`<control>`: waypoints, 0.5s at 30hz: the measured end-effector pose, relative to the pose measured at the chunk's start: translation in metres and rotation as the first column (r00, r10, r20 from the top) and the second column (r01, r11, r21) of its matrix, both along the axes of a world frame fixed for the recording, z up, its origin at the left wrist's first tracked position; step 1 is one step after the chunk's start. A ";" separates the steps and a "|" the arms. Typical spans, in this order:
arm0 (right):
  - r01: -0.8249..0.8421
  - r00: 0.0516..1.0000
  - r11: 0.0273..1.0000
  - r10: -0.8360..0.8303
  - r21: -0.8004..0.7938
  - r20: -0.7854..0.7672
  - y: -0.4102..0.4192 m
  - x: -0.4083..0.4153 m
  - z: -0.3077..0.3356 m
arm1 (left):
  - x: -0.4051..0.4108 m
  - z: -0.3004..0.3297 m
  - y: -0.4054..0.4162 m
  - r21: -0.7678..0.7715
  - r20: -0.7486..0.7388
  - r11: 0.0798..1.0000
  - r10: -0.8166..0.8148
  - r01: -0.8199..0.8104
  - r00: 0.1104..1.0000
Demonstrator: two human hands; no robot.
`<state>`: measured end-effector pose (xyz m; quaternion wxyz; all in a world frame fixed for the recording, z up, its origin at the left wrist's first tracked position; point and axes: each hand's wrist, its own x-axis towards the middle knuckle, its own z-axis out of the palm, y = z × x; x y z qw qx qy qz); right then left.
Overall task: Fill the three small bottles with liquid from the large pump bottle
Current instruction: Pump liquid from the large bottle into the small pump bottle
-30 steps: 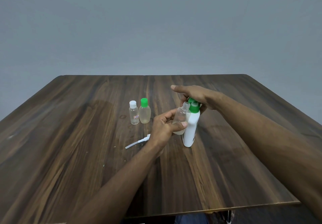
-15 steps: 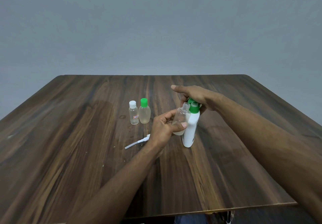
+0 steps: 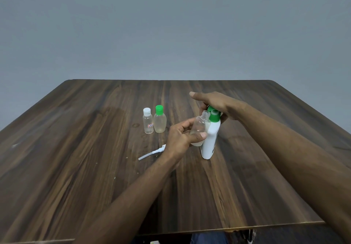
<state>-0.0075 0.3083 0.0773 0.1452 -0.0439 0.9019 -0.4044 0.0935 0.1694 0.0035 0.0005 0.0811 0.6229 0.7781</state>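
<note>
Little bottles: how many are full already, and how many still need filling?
Two capped bottles, the white-capped bottle and the green-capped bottle, stand aside on the table, seemingly done. The left hand holds the open third bottle by the pump bottle; the right hand is on its pump. Only a little liquid shows at its bottom. Filling and capping remain.

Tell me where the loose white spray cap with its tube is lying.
In the head view, the spray cap lies on the table, just left of the left hand, nearer than the two capped small bottles.
</note>
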 end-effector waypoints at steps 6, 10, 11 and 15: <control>0.010 1.000 1.000 -0.010 0.006 -0.002 0.000 0.001 0.001 | 0.000 0.000 0.000 -0.001 0.004 1.000 0.005 -0.005 1.000; 0.025 1.000 1.000 -0.025 0.014 -0.013 0.000 -0.005 -0.004 | 0.000 0.000 0.000 0.005 0.007 1.000 -0.005 0.005 1.000; 0.030 0.999 0.999 -0.030 0.014 -0.018 0.000 -0.005 -0.005 | -0.001 0.000 0.000 0.004 0.007 1.000 -0.004 0.004 1.000; 0.026 1.000 1.000 -0.026 -0.007 -0.004 0.000 -0.001 -0.002 | 0.000 0.001 0.000 0.001 0.007 1.000 -0.002 0.002 1.000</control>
